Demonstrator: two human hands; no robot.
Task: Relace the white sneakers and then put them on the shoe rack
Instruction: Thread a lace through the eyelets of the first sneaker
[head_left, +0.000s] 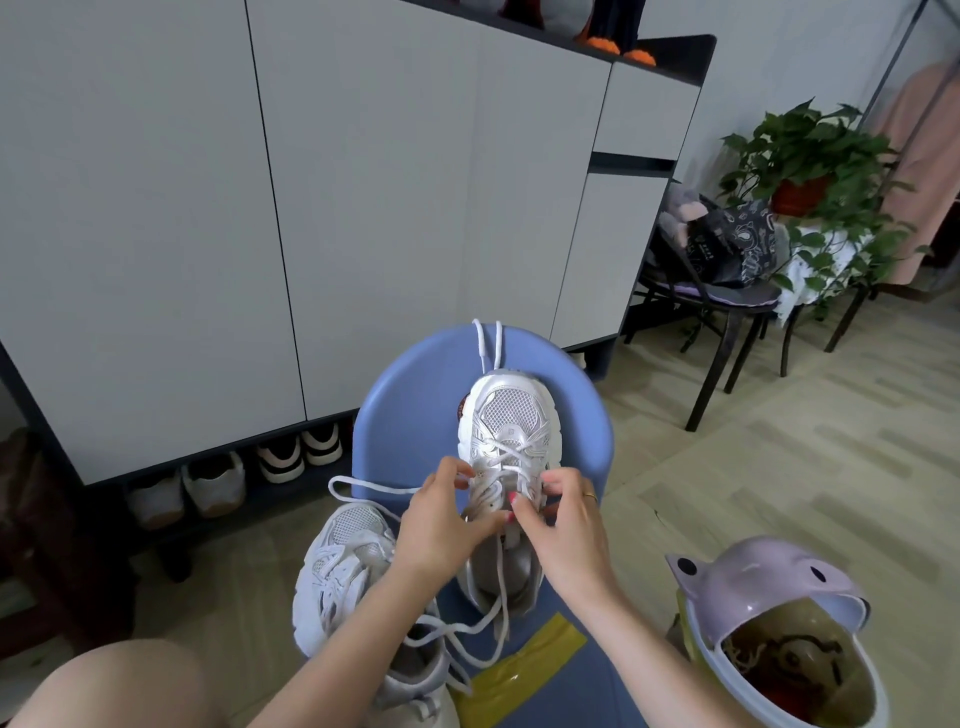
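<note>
White mesh sneaker (506, 431) sits light on the round blue plastic stool (410, 415). Left hand (441, 525) and right hand (563, 525) each pinch its limp cord lace (363, 486), best gripped near the stiff tips.

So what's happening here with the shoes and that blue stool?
A person is relacing a white sneaker that sits on a blue stool, toe pointing away. The left hand and right hand both pinch the white lace at the middle eyelets; the lower rows near the toe are already crossed, and loose lace trails off both ends. The second sneaker lies on the floor to the left of the stool. Neither is on the shoe rack under the cabinet yet.
</note>
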